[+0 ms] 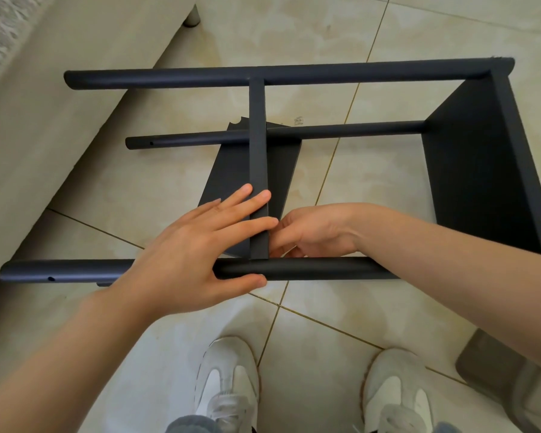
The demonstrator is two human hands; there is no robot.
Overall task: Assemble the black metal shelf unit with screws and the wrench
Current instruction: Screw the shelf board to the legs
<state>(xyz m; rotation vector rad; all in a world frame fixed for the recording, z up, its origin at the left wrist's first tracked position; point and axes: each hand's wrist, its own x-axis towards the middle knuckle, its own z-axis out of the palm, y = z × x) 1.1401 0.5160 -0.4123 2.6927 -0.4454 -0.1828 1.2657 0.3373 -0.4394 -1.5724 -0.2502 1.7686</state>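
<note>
The black metal shelf unit lies on its side on the tiled floor. Its near tube [310, 269] runs left to right, with a far tube [263, 77] and a lower tube [341, 129] behind. A middle shelf panel [258, 145] stands on edge between the tubes, and an end panel [481, 170] closes the right side. My left hand [188, 251] clasps the near tube at the joint, thumb under it and fingers spread over the panel's edge. My right hand [316, 229] is curled just behind the tube, right of the panel. What its fingers hold is hidden. No wrench or screw shows.
A beige sofa base [44, 135] with a round leg [191, 17] runs along the left. An open screw hole [51, 279] shows near the near tube's left end. My two white shoes [228, 379] [394, 392] stand below the frame. A grey object [497, 370] sits bottom right.
</note>
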